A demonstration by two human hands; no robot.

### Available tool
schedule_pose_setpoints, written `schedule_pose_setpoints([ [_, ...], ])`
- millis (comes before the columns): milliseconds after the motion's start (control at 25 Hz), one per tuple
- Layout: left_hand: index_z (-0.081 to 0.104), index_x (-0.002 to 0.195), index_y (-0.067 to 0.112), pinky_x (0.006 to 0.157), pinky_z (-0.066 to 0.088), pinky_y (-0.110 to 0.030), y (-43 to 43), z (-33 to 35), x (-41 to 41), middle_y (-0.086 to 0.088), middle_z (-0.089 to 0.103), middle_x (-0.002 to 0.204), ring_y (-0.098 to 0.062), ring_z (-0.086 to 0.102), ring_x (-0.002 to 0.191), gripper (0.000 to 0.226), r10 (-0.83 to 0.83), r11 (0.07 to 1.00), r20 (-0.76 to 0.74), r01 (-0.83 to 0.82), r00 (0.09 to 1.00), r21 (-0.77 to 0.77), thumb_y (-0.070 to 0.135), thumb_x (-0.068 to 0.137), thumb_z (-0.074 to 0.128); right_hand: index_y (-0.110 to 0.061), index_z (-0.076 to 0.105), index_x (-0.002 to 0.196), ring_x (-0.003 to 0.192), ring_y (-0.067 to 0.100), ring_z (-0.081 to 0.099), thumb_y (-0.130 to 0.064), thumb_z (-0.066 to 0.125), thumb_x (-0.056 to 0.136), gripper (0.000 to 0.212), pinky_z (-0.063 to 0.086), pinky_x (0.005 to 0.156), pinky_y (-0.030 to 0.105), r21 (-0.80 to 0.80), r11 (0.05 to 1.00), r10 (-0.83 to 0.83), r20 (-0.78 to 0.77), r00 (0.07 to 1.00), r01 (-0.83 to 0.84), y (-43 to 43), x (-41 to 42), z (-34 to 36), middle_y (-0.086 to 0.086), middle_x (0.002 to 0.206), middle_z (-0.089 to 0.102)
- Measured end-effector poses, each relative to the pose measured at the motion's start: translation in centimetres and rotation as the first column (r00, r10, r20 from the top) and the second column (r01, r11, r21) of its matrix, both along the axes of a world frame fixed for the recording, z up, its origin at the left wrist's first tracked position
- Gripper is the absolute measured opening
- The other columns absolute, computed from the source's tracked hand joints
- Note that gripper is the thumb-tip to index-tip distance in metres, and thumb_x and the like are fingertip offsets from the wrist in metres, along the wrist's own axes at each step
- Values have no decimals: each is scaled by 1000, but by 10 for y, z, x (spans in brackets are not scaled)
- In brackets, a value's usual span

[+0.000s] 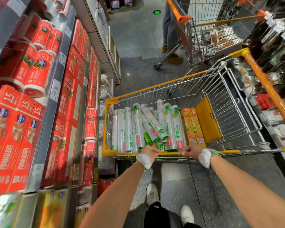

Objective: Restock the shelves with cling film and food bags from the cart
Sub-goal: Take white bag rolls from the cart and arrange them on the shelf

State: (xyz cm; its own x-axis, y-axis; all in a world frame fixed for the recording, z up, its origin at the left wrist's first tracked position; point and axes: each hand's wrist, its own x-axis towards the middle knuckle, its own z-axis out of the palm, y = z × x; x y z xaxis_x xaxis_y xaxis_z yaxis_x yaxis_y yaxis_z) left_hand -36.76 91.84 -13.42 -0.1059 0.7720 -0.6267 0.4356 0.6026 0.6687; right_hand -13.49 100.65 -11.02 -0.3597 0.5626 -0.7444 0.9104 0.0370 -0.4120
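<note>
Head: left hand (149, 152), right hand (192, 151) clasp wire cart (155, 87).

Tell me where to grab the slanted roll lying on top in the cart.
Probably grip the slanted roll round its middle, from above, fingers across its width. It lies uncovered on top of the other rolls, and its round body suits a wrap grasp. The left hand and right hand hold the cart rim; free one first.
</note>
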Motion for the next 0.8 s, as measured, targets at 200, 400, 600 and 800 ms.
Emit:
schedule_pose_setpoints([
  [200, 74, 108, 2, 103, 45, -31, -58, -6, 35, -17, 66, 122, -29, 59, 118, 25, 33, 999, -17, -32, 999, 33, -9, 91, 58, -11, 71, 113, 96, 21, 64, -36, 57, 96, 33, 40, 58, 19, 12, 1000, 9, 42, 999, -9, -50, 27, 2, 9, 112, 71],
  [400, 75, 103, 0, 105, 44, -35, -124, -5, 80, -22, 65, 122, -35, 58, 119, 26, 145, 989, -88, -141, 986, 47, -12, 91, 56, -16, 72, 114, 101, 22, 66, -43, 62, 91, 37, 54, 90, 33, 10, 999, 51, 29, 998, -51, -104, 61, -16, 6, 115, 71],
  [600, 76, 104, 4, 100, 44, -24, -191, 7, 116, -14, 68, 120, -28, 62, 113, 25, 128, 991, -142, -123, 981, 43, -7, 92, 58, -9, 73, 111, 103, 27, 66, -39, 63, 91, 37, 52, 94, 43, -9, 995, 99, -8, 995, -99, -162, 97, -26, 11, 116, 70],
  [800, 76, 107, 8, 90, 48, -22, -256, 12, 143, -12, 66, 126, -28, 64, 107, 23, 73, 997, -173, -73, 982, 8, 0, 94, 58, -2, 73, 103, 88, 22, 67, -28, 61, 95, 30, 53, 82, 34, -65, 990, 116, -87, 989, -122, -227, 125, -16, 8, 97, 74],
])
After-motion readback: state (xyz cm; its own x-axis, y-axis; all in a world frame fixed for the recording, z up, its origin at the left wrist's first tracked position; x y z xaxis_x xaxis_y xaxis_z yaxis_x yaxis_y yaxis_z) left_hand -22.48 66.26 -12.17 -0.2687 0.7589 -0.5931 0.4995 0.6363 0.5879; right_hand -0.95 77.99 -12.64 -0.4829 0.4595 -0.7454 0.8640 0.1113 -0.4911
